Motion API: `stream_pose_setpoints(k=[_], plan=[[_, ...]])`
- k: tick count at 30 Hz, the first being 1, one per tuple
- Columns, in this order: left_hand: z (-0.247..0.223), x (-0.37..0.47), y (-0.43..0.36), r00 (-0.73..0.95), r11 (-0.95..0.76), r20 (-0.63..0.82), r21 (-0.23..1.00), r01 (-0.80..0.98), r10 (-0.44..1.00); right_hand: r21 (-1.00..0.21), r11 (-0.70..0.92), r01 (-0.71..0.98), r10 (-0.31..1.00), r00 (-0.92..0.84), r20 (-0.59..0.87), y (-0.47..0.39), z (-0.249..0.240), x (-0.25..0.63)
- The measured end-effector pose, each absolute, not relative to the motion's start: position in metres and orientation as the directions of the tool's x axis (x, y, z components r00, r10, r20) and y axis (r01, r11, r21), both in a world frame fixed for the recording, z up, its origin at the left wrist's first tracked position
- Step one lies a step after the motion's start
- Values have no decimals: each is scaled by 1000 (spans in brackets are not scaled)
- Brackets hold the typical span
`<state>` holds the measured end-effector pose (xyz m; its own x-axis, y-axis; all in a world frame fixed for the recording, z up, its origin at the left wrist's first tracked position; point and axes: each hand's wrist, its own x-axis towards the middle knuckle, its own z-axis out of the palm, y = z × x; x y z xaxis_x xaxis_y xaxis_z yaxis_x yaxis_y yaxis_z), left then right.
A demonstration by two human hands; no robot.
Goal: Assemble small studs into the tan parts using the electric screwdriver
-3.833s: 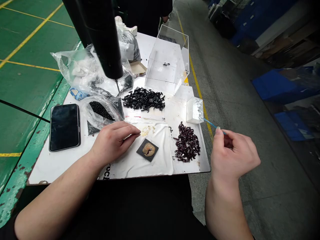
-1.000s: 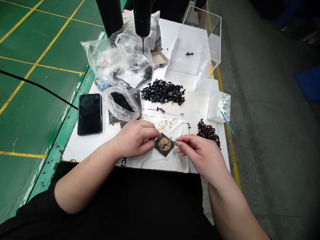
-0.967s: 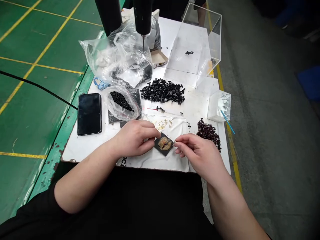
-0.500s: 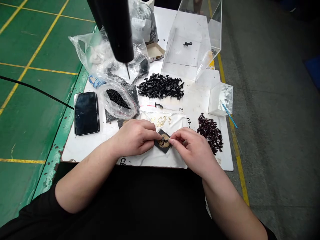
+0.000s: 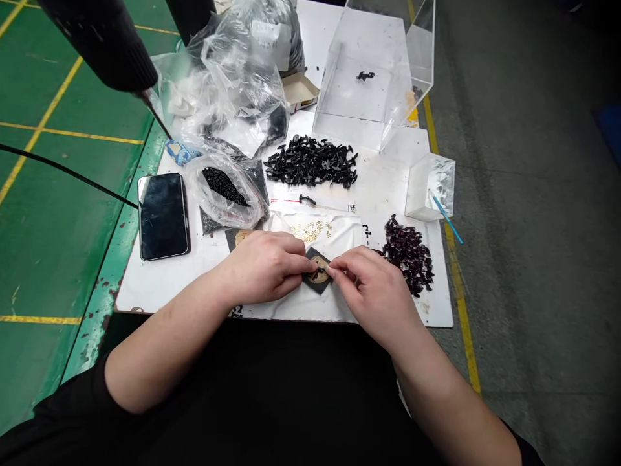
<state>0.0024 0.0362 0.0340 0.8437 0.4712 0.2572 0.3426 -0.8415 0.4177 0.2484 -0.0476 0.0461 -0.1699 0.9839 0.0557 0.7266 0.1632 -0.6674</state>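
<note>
A dark square block (image 5: 316,288) with a round tan centre lies near the table's front edge, with small dark pieces in the centre. From the left, my left hand (image 5: 272,266) is closed, its index fingertip pressed on the tan centre; what its fingers hold, if anything, is hidden. Opposite it, my right hand (image 5: 376,285) pinches thumb and index together at the block's right side. Whatever sits in that pinch is too small to name. Just behind the block, small gold rings (image 5: 311,231) are scattered on white sheeting.
A screwdriver (image 5: 114,55) hangs at upper left, bit pointing down. Black parts (image 5: 313,162) and dark reddish parts (image 5: 408,255) lie in piles. Around them are a phone (image 5: 163,217), an open bag of black screws (image 5: 226,186), a clear box (image 5: 361,97) and a small container (image 5: 427,188).
The hanging screwdriver has swung left and now tilts. Both hands stay at the block, with only slight finger movement. The whole view has shifted a little.
</note>
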Motion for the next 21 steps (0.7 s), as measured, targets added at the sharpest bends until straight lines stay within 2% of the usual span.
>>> stream_pose_setpoints(k=[8, 10, 14, 21], plan=[[35, 3, 35, 863, -856, 208, 362, 370, 461, -612, 128, 780, 975, -213, -67, -32, 60, 256], [35, 2, 35, 866, -861, 213, 358, 363, 453, -586, 116, 802, 981, -184, -58, -20, 63, 259], [35, 2, 36, 867, -868, 225, 350, 353, 444, -404, 143, 904, 987, -163, -16, 5, 63, 259], [28, 2, 35, 851, -860, 249, 359, 362, 462, -189, 172, 967, 970, -200, -141, 22, 63, 245]])
